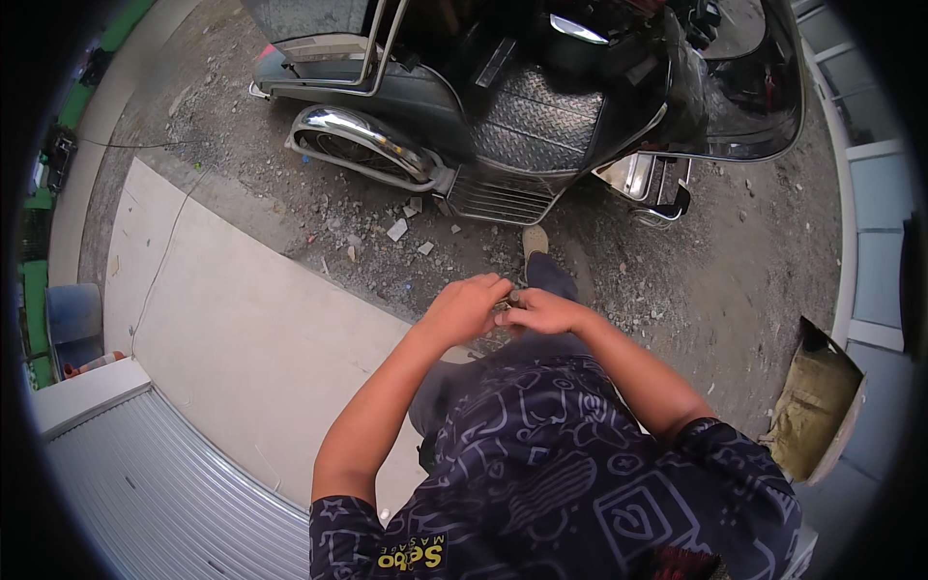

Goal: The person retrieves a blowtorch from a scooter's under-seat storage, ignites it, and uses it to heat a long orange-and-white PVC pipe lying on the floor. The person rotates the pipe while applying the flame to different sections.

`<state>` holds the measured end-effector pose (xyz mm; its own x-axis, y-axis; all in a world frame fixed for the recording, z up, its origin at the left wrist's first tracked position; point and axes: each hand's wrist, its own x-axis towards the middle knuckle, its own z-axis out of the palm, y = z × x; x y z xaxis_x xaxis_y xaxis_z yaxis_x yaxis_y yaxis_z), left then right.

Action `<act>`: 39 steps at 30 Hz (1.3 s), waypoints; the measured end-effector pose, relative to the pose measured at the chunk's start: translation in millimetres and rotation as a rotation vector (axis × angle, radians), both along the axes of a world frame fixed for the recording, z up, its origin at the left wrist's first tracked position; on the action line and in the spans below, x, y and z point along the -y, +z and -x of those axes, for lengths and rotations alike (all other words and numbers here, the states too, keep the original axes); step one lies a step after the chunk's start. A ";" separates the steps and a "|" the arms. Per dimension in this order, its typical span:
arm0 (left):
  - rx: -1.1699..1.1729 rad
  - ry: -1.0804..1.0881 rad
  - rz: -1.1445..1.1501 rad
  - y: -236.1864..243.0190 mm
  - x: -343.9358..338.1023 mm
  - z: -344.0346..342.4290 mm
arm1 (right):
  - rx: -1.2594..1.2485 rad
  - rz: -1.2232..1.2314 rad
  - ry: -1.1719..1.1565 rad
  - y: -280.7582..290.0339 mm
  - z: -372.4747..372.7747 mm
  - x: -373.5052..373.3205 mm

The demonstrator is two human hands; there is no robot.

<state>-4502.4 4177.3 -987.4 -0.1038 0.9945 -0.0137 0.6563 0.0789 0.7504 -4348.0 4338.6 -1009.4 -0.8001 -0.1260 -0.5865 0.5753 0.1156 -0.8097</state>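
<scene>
Gravel [739,266] (vehicle [536,121] beyond), left hand [469,305] beside right hand [545,311]

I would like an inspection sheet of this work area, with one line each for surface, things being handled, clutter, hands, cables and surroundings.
Surface: rough gravel ground beside a pale slab.
Things handled: apparently a small object between the hands; too small to identify.
Clutter: pale rubble pieces on the gravel.
Hands: left hand and right hand close together, fingers bent.
Cables: thin dark line, probably a cable, across the slab.
Surroundings: dark vehicle ahead; torn box at right.
</scene>
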 end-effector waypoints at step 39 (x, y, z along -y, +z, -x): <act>0.780 0.434 0.876 -269.1 -747.0 269.6 | -0.132 -0.046 0.198 -379.3 738.7 -391.6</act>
<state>-4772.0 4924.3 -1256.5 -0.0871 0.5059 -0.8582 -0.1449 0.8459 0.5133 -5086.8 4730.2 -1388.7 -0.8328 -0.2632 -0.4869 0.4271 0.2541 -0.8678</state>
